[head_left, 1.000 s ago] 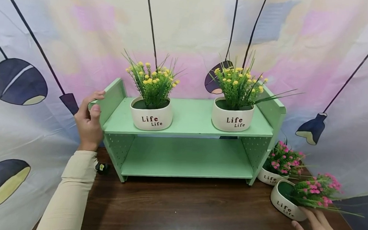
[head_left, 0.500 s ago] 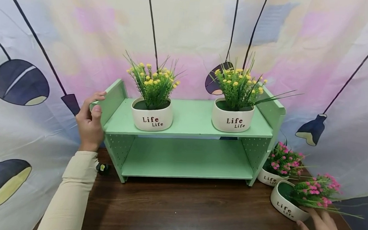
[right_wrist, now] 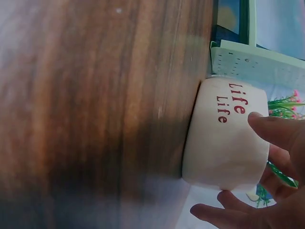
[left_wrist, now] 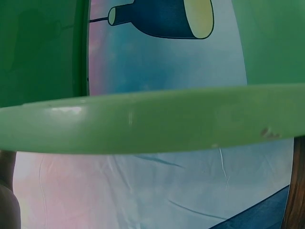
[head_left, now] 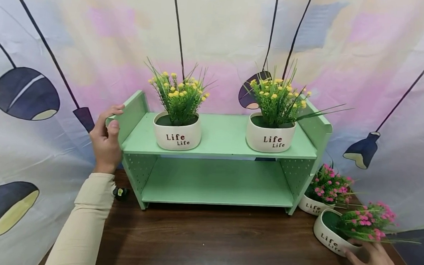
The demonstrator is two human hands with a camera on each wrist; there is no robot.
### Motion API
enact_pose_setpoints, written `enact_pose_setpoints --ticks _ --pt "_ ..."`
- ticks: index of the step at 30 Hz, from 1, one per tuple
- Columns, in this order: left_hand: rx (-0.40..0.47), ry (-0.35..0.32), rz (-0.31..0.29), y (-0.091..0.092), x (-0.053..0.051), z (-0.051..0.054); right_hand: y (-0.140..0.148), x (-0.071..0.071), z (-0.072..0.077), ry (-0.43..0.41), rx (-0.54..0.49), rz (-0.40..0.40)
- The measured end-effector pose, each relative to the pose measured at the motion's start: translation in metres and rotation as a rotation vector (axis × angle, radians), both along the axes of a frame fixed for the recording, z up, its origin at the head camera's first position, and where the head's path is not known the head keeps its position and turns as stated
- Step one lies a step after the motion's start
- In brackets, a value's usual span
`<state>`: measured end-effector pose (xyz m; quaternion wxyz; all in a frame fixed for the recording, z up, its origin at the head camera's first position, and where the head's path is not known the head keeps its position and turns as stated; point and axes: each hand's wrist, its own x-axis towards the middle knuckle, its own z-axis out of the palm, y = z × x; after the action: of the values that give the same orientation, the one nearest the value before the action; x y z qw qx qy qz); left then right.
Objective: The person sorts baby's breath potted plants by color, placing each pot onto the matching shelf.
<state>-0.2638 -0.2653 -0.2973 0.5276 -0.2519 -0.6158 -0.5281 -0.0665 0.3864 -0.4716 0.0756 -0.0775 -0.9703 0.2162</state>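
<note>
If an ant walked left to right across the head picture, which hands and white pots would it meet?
Left hand, left yellow-flower pot, right yellow-flower pot, rear pink-flower pot, front pink-flower pot, right hand.

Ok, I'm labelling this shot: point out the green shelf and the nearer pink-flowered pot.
Green shelf [head_left: 218, 181]: head view, bare lower board.
Nearer pink-flowered pot [head_left: 330, 241]: head view, lettered wall.

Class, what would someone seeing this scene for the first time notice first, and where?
The green shelf at the centre catches the eye first, with two yellow-flowered pots on its upper board. Next come two pink-flowered pots on the brown table by its right end, the right hand gripping the nearer one.
</note>
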Motion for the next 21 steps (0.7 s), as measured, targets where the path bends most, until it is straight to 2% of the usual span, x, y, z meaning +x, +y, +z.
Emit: enact_pose_setpoints --ticks 3,9,18,21 --pt "0.000 0.005 -0.006 0.002 0.002 0.001 -0.003 -0.001 -0.001 0.033 0.007 -0.009" --pt "-0.009 0.001 -0.002 0.004 0.003 0.002 -0.002 -0.004 -0.002 0.044 0.020 0.020" --pt "0.003 0.003 -0.020 0.015 0.016 0.009 0.000 -0.007 0.000 -0.024 0.020 0.037" --pt "0.006 0.000 -0.017 0.013 0.013 0.007 -0.001 -0.007 0.004 -0.065 0.018 0.024"
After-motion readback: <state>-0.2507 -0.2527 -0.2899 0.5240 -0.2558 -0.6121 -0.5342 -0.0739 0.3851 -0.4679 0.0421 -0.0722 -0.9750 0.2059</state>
